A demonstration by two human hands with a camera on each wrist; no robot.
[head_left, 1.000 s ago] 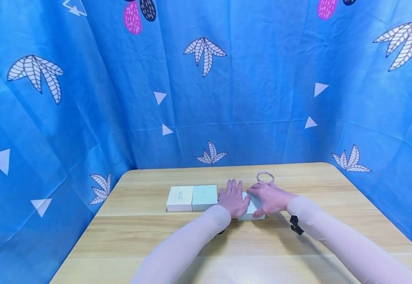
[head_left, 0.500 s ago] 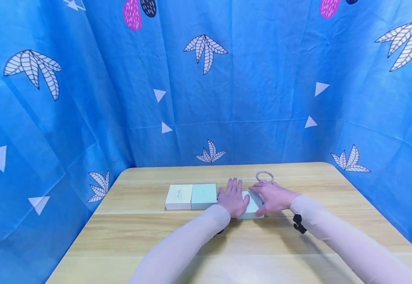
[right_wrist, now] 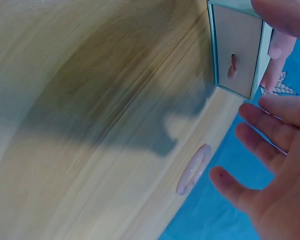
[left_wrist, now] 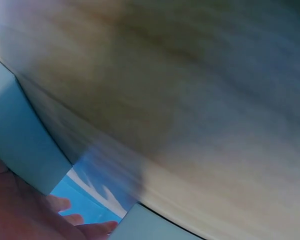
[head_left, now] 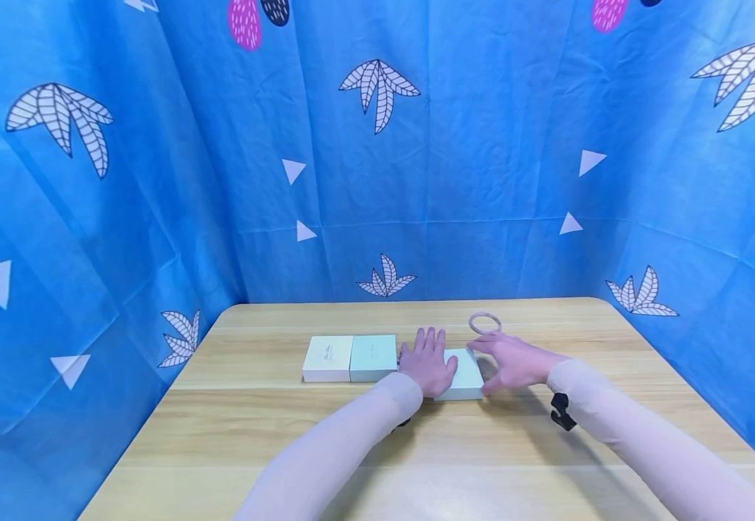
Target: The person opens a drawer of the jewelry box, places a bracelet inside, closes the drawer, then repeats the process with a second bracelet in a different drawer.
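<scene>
Your left hand [head_left: 428,365] lay flat on the pale mint box [head_left: 465,377] at mid-desk [head_left: 286,441]; your right hand [head_left: 514,362] hovered open beside its end. It looked light, stiff cardboard with a drawer tab [right_wrist: 232,66]; best gripped by its side walls.

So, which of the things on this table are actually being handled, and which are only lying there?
In hand:
- flat pale mint box with a drawer end: left hand rests on it, right hand is at its right side.

Lying about:
- pale pink ring, behind the right hand
- cream square box and pale mint square box, side by side on the wooden table
</scene>
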